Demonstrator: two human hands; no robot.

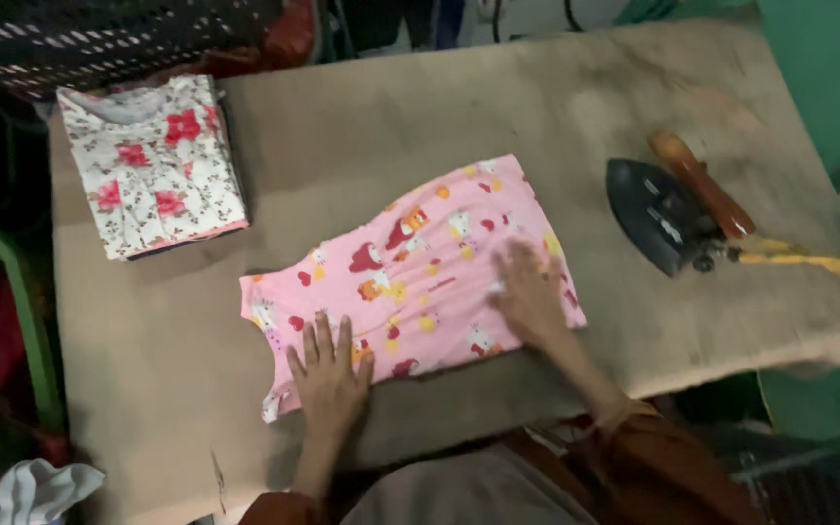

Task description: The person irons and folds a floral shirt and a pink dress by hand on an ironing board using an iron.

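A small pink garment (420, 262) with cartoon prints lies spread flat in the middle of the brown padded table (342, 146). My left hand (330, 374) rests flat on its lower left part, fingers apart. My right hand (529, 292) lies flat on the garment's right side and looks blurred. Neither hand holds anything.
A folded stack of white clothes with red flowers (153, 165) sits at the table's far left corner. A dark iron (668, 214) with a wooden handle rests at the right, its yellow cord (819, 262) trailing off the edge. A white cloth (41, 486) lies at the lower left.
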